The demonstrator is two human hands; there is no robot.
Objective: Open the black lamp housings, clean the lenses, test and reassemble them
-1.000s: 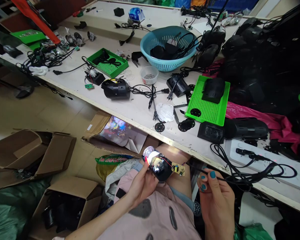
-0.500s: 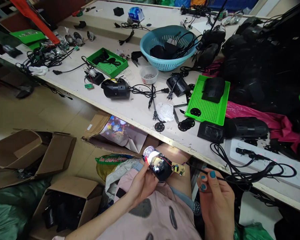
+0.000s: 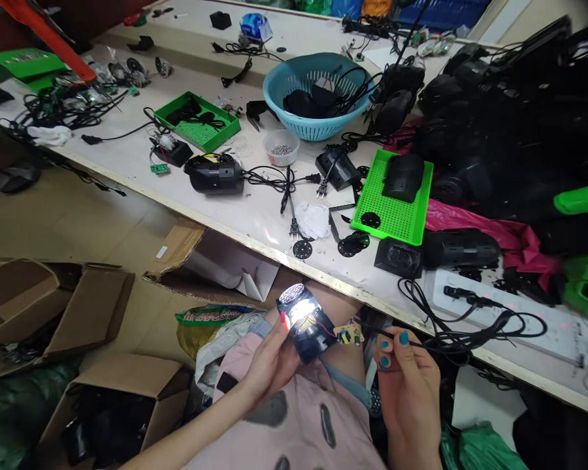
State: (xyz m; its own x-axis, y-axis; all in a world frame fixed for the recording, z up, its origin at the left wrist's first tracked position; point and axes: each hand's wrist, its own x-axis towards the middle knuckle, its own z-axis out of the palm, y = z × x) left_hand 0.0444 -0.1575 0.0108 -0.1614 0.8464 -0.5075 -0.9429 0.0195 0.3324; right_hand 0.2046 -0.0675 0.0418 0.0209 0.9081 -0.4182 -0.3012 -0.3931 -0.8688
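Over my lap, my left hand [image 3: 277, 349] grips a black lamp-like housing [image 3: 313, 343] with a bright white light glowing inside it. A round patterned disc [image 3: 292, 294] shows at its upper end. Thin red wires run from the housing to a small yellowish circuit board [image 3: 349, 334], which hangs off its right side. To the right, my right hand [image 3: 406, 372] pinches a black cable [image 3: 375, 328] that leads toward the circuit board. More of the coiled black cable [image 3: 470, 343] lies on the bench edge beside this hand.
On the bench [image 3: 147, 189] stand a blue basket [image 3: 313, 127], a cup of screws [image 3: 281, 149], a green tray [image 3: 394, 212] with a black housing, and a white power strip [image 3: 509, 313]. Cardboard boxes [image 3: 122, 375] stand on the floor at left. Black parts are heaped at right.
My left hand has turned the housing, so its lit face and disc are seen at another angle. The view has shifted slightly right; my right hand keeps its pinch on the cable.
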